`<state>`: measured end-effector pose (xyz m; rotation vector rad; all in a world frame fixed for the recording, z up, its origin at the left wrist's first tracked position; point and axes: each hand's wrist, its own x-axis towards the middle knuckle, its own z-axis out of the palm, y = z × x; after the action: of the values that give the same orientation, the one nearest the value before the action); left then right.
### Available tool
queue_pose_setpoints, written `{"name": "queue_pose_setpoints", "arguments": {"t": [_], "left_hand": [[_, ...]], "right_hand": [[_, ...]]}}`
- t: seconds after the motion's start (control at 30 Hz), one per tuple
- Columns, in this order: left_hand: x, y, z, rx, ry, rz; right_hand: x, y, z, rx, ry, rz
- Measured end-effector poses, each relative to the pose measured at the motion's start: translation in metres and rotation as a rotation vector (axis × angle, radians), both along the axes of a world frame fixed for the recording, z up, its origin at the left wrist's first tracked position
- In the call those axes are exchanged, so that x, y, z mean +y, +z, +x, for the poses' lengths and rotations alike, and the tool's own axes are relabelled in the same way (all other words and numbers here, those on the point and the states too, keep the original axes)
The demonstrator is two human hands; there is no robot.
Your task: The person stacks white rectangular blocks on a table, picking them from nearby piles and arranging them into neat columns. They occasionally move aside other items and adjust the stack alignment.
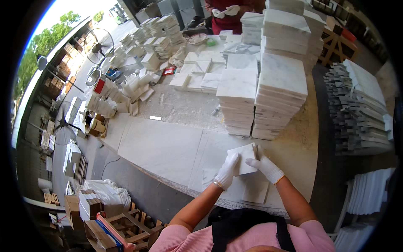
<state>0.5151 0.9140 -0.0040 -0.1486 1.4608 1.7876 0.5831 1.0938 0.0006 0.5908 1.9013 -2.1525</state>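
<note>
Both my hands wear white knit gloves. Between them, tilted above the worktable, is a square white marble tile (242, 158). My left hand (227, 171) grips its left edge, thumb on the upper face. At the opposite edge my right hand (266, 165) closes round the side, where a second thin edge shows, so more than one tile may be there. Below, another marble tile (255, 192) lies flat near the table's front edge. Just beyond my hands stand two tall stacks of tiles, a left stack (237, 103) and a right stack (279, 96).
Flat tiles (189, 80) and more stacks cover the table's far part. Across it stands a person in a red apron (226, 25) with gloved hands. Marble slabs (361, 105) are piled at the right. Wire fans (63, 123), cartons and a wooden pallet (130, 227) stand at the left.
</note>
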Motion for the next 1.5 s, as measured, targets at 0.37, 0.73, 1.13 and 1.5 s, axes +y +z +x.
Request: {"name": "queue_pose_setpoints", "arguments": {"t": [0.37,0.73,1.13,1.5], "left_hand": [[0.092,0.011,0.026,0.25,-0.268,-0.043],[0.128,0.033,0.054,0.412,-0.461,-0.019],[0.061,0.012,0.068,0.134,-0.319,-0.245],[0.069,-0.008,0.054,0.072,-0.39,-0.169]], "right_hand": [[0.087,-0.062,0.067,0.122,-0.465,-0.637],[0.245,-0.004,0.072,0.367,-0.611,-0.677],[0.361,0.031,-0.077,0.189,-0.643,-0.449],[0.369,0.018,-0.121,0.133,-0.527,-0.137]]}}
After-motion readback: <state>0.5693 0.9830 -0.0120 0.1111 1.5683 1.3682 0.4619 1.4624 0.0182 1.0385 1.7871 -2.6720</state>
